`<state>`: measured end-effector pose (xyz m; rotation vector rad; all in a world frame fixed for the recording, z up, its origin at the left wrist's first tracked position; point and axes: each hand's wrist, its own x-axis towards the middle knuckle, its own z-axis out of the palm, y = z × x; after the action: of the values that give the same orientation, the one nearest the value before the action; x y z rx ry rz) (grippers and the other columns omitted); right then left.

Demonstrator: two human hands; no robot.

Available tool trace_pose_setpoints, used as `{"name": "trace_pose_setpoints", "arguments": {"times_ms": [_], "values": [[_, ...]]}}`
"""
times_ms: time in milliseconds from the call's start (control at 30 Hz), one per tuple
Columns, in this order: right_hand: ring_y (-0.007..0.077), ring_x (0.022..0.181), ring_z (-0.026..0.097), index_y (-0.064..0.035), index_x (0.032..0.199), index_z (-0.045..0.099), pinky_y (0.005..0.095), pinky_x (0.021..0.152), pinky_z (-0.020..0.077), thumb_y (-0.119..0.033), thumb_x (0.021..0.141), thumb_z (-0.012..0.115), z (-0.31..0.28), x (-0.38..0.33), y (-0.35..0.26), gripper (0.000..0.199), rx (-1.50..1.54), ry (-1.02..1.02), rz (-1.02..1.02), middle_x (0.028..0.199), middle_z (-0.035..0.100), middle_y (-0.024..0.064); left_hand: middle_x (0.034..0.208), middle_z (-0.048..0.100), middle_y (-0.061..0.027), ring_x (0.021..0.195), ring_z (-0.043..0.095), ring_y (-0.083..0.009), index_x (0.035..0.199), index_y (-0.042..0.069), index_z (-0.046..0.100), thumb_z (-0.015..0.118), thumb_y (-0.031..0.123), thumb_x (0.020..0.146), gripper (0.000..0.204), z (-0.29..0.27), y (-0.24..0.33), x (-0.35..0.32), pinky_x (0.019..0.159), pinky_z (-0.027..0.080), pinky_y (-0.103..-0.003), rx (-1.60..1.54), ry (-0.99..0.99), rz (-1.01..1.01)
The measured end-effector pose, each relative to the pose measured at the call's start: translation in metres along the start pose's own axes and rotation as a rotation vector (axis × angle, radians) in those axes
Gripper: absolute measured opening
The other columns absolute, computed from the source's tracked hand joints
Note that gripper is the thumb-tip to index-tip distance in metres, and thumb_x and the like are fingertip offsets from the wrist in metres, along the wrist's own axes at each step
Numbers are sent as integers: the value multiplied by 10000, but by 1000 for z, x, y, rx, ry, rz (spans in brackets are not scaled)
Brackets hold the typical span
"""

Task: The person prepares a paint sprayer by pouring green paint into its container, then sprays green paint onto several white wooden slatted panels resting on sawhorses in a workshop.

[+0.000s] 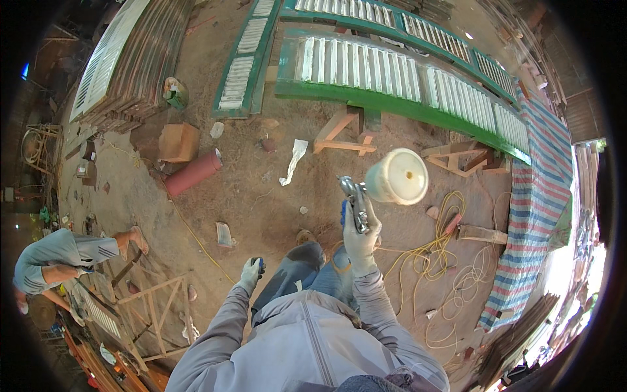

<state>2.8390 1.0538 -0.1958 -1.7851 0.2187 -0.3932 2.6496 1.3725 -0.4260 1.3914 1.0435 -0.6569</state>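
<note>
We hold 1 spray gun (354, 204) upright in our gloved right hand (360, 238), clenched on its grip, its 1 white cup (397, 176) tilted toward the green shutters (392, 78). Our left hand (251, 271) hangs at our side, closed on 1 small blue object. Between us and the shutters: 2 wooden trestles (344, 136), 1 red cylinder (192, 173), yellow cord coils (444, 261). 1 person (55, 258) bends at left.

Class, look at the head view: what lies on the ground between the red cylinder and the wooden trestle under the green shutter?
A crumpled white cloth strip on the bare dirt, between the red cylinder and the wooden trestle.
</note>
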Motion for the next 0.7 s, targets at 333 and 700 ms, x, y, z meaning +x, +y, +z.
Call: {"name": "trace_pose_setpoints", "arguments": {"times_ms": [333,700], "values": [[97,960,659,56,1316,592,271,849,527,4,921,671,15,13,-5,407,148,-75,150,1114,731,128,898,696,-38,673,618,-153,1192,147,592,601,337,982,283,-7,-6,5,576,484,-318,18,24,-82],[116,920,674,38,1338,576,266,795,534,-18,953,635,-22,20,-33,394,-101,7,194,1095,724,117,907,692,-33,697,627,-158,1149,146,590,618,359,964,283,8,3,22,587,486,-319,15,-63,-22]]}}
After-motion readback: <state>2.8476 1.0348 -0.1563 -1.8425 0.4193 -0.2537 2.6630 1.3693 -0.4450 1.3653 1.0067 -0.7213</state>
